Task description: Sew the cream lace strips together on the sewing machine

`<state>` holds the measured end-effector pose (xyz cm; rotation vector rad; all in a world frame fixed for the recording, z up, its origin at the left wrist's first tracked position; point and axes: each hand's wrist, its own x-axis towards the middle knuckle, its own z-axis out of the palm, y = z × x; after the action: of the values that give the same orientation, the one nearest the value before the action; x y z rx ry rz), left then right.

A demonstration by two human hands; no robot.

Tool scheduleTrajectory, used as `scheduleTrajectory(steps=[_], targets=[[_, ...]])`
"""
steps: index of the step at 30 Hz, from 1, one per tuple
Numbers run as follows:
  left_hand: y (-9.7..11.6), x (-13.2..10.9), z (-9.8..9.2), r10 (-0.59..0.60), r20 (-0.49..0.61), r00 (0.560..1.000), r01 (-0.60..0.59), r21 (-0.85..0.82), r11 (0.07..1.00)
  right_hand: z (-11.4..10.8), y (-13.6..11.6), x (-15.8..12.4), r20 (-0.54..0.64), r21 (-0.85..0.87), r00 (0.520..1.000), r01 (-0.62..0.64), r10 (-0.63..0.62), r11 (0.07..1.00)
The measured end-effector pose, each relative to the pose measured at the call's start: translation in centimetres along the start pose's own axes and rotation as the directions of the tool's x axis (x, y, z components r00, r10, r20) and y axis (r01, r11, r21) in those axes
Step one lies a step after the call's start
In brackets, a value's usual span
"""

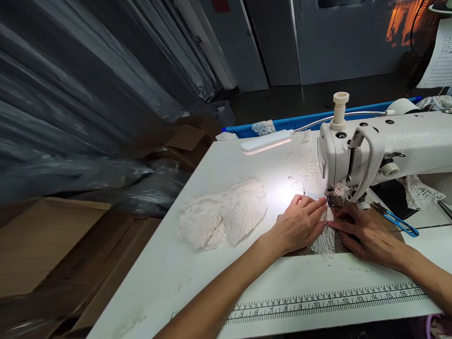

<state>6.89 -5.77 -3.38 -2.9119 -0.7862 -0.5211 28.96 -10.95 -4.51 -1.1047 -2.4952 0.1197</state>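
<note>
Lace strip [325, 241] between flat fingers [315, 207], under needle

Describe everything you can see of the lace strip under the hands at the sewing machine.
The lace strip is white, openwork and net-like, narrow and long. It lies flat over a dark plate on the white table, running up toward the head of the sewing machine. The left hand presses flat on its left side and the right hand on its right, both close to the machine.
</note>
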Motion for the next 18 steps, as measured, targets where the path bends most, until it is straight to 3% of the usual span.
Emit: scheduleTrajectory(steps=[9,18], targets=[[-0.02,-0.07,0.03,-0.036,0.035,0.999,0.039,-0.084,0.996,0.19,0.09,-0.15,-0.002,0.047,1.000,-0.018,0.018,0.999],[-0.24,-0.33,0.57,-0.050,-0.003,0.999,0.049,-0.136,0.990,-0.10,-0.08,0.19,-0.042,0.049,0.998,-0.034,0.036,0.998]])
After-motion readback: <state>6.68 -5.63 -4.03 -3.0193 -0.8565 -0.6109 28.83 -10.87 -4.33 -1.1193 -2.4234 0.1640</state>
